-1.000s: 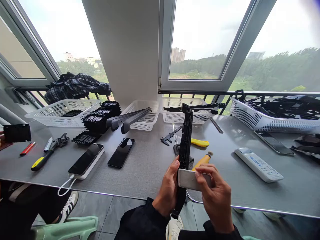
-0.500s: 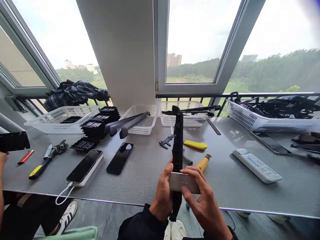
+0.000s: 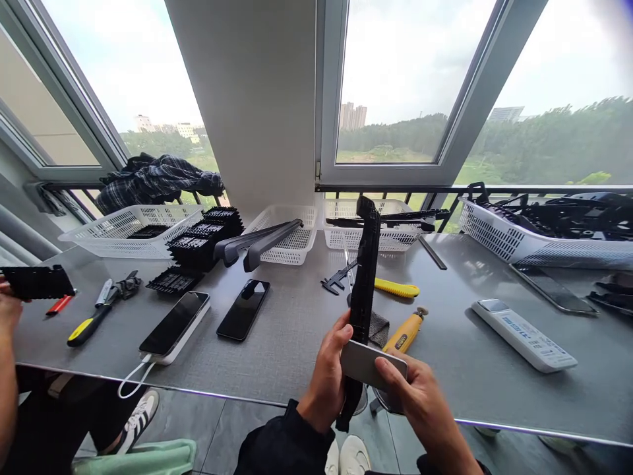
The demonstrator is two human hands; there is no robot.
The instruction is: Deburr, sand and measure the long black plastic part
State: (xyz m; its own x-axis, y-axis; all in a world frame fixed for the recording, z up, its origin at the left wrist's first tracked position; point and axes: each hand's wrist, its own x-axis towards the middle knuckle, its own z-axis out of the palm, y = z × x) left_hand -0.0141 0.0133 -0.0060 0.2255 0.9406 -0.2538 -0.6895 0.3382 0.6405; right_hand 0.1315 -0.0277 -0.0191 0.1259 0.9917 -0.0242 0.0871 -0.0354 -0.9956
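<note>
Left hand [image 3: 329,376] grips black strip [image 3: 364,264], right hand [image 3: 410,389] grips grey block [image 3: 368,363]; basket [image 3: 487,234] holds black parts.

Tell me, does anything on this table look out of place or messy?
Two long grey strips stick out over the rim of their white basket onto the table, and a plaid garment is draped over the window railing.

Black strip [image 3: 363,290]: lower stretch hidden behind the grey block [image 3: 370,364] and left hand [image 3: 326,379] | right hand [image 3: 420,402]: wrist cut off by bottom edge | co-worker's hand [image 3: 7,310]: cropped at left edge, black part [image 3: 37,282] only partly seen | remote [image 3: 524,334]: print too small to read | right basket [image 3: 499,241]: black contents a tangle, cannot tell apart.
</note>
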